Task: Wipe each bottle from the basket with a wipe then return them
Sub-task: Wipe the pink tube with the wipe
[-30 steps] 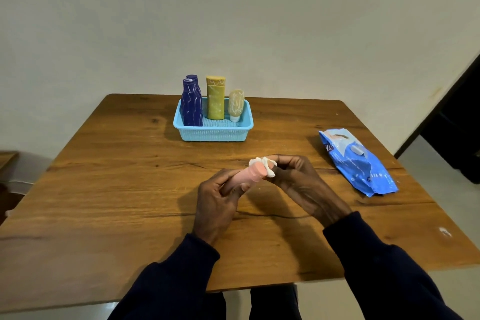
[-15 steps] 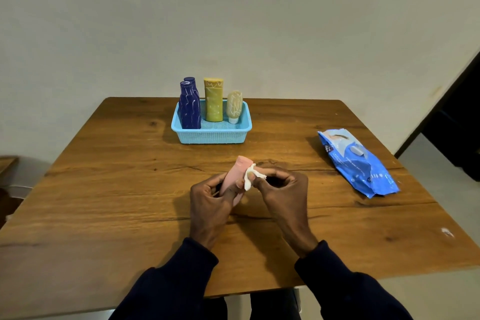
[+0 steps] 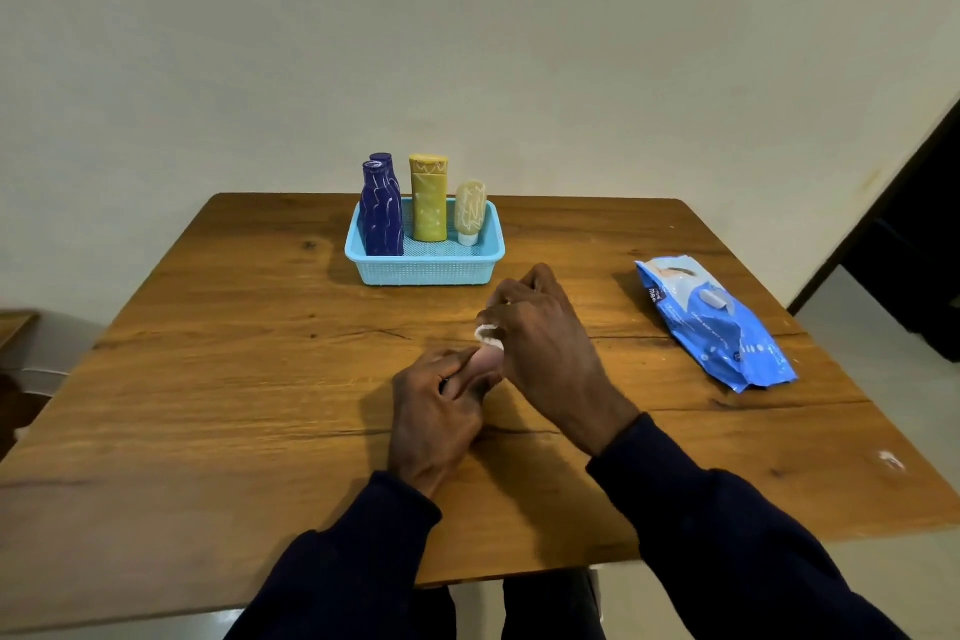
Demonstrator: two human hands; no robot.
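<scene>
View from above a brown wooden table (image 3: pixel 208 379), with the person seated at its 6 o'clock edge and dark navy sleeves (image 3: pixel 727 535) reaching in.

Near the table's centre, the left hand (image 3: pixel 436 411) grasps a small pale pink bottle (image 3: pixel 487 362), fingers curled round its lower part. Only a short stretch of its smooth, rounded body shows between the two hands, and it leans toward 1 o'clock. Its top end is hidden, and it is unclear whether it touches the tabletop.

The right hand (image 3: pixel 545 348), fingers bent, pinches a crumpled white wipe (image 3: pixel 488 334) against the upper part of the pink bottle.

At 12 o'clock, near the far edge, sits a light blue perforated plastic basket (image 3: pixel 426 270). Four containers stand upright inside it. At its 9 o'clock end are two dark blue bottles (image 3: pixel 382 218) with white squiggles, one behind the other. A taller mustard yellow bottle (image 3: pixel 428 203) stands in the middle. At the 3 o'clock end is a short cream tube (image 3: pixel 470 211), resting on its white cap.

At 2 o'clock a blue pack of wipes (image 3: pixel 717 327) lies flat, well apart from the hands.
</scene>
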